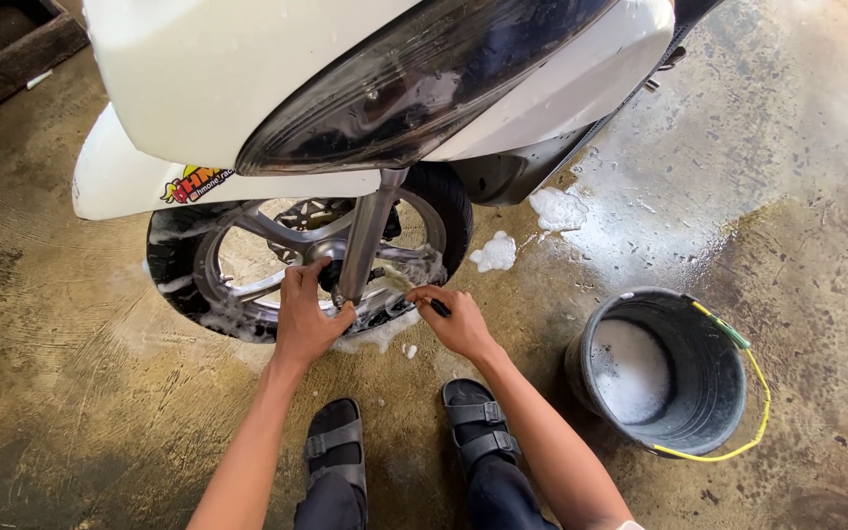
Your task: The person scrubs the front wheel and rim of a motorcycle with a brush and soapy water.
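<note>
A white scooter (pixel 345 69) stands on a wet concrete floor (pixel 71 393), its soapy front wheel (pixel 247 265) low in the middle of the view. A black bucket (pixel 674 378) with foam inside and a yellow handle sits well to the right. The left hand (pixel 306 319) wraps its grip around the lower end of the silver fork leg (pixel 365 236). The right hand (pixel 458 319), just beside it at the rim, pinches a small dark brush handle (pixel 439 307) in a narrow grip.
</note>
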